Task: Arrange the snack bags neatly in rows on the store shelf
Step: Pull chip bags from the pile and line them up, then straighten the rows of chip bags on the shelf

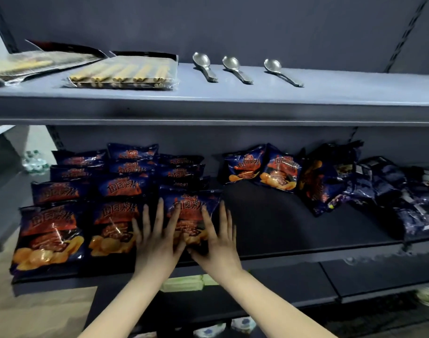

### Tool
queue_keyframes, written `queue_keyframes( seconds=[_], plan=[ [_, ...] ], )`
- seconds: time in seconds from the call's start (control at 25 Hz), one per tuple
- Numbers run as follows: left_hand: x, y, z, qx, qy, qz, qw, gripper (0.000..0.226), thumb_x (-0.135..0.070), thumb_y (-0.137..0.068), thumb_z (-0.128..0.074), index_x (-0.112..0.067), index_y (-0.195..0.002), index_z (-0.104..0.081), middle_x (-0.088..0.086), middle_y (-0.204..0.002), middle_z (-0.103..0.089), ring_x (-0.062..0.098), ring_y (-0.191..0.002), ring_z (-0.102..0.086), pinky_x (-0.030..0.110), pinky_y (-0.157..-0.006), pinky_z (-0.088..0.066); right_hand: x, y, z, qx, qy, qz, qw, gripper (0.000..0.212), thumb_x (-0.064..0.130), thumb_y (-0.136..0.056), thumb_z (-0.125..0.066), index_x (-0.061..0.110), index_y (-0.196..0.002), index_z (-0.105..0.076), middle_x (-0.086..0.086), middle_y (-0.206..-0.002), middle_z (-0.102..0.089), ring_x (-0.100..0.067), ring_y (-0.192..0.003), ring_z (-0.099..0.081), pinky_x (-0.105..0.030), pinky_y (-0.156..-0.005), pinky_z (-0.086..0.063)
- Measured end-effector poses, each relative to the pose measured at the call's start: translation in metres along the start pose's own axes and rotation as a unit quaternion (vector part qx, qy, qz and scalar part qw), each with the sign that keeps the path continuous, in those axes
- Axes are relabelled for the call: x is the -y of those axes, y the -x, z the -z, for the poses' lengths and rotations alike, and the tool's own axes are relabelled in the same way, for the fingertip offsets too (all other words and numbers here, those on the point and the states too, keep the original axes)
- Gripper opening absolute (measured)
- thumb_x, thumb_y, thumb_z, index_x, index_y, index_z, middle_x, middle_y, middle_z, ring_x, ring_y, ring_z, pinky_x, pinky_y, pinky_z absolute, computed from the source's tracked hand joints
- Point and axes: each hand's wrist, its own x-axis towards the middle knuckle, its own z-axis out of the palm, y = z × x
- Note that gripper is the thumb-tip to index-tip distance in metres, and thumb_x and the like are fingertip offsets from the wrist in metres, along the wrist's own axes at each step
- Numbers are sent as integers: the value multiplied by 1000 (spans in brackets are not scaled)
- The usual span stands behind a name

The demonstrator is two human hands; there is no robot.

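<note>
Head view: both hands lie flat on the front bag (192,206) of the third column on the dark shelf (281,228). The left hand (157,240) has its fingers straight and spread, covering that bag's left edge and the seam with the middle column (113,215). The right hand (219,242) is likewise flat, fingers apart and straight, along the bag's right edge. Neither hand curls round anything, so this reads as pressing and squaring the bag, not gripping it. The bag lies face up with its long axis running front to back, its top seal towards the back wall and its bottom at the shelf's front lip, in line with the front bags of the left column (47,237) and the middle one. Behind it the third column overlaps like shingles towards the wall. What the coming move seems to turn on is the bare shelf just to the right of this bag: a fourth column would start there. The stock to fill it lies further right and back: a nearest loose bag (245,167) propped upright against the wall, another beside it, then a tumbled heap (369,181) well apart from the hands. All of that is on the right hand's side, so the right hand is plainly the nearer, and its reach would go right and away from the body.
</note>
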Motion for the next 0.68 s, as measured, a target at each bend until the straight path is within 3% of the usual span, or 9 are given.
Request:
queue_keyframes(
  seconds=[0.12,0.32,0.68],
  plan=[
    [5,-2,-6,3,-24,-9,1000,69,-61,-92,-6,-24,-149,-15,10,-157,-7,36,-142,-6,53,-112,-2,-4,-6,-2,30,30,-18,999,96,59,-83,-52,55,-132,30,11,-143,44,-19,-138,32,-52,-115,4],
    [18,-2,-11,5,-15,-26,1000,67,-63,-92,-10,-29,-149,-9,4,-157,-9,32,-143,-5,51,-113,2,-7,-13,0,75,30,-48,996,99,58,-81,-55,59,-127,32,16,-141,44,-17,-138,31,-53,-115,5],
    [21,0,-15,12,1,-25,1000,67,-62,-91,-13,-22,-144,-25,5,-158,-7,28,-145,-3,49,-114,4,-6,-22,-2,105,17,-58,993,100,52,-76,-61,61,-131,21,14,-156,14,-21,-142,23,-60,-113,5]
  ],
)
